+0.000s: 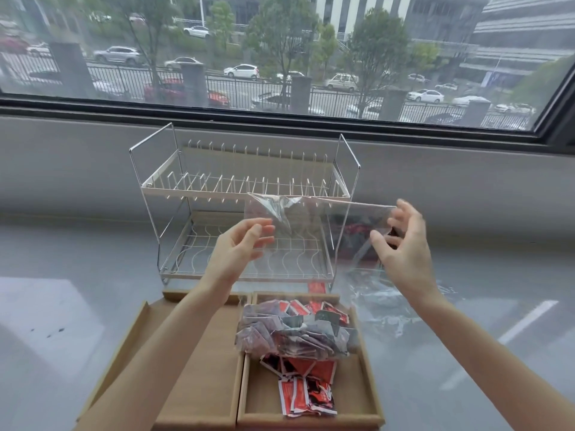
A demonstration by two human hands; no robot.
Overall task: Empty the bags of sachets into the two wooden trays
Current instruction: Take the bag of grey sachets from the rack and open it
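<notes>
Sachets (303,390) already fill the right wooden tray (364,396), one full bag (289,329) lying on top unopened. Left tray (199,368) looks bare. Both hands, left hand (239,247) and right hand (401,247), pinch an emptied clear bag (311,225) above the trays. Roughly halfway, I'd guess.

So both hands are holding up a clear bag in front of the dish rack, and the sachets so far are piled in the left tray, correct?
Not quite. The head view shows the sachets piled in the right wooden tray; the left wooden tray holds none. The rest stands: left hand and right hand hold up the clear bag before the dish rack.
</notes>
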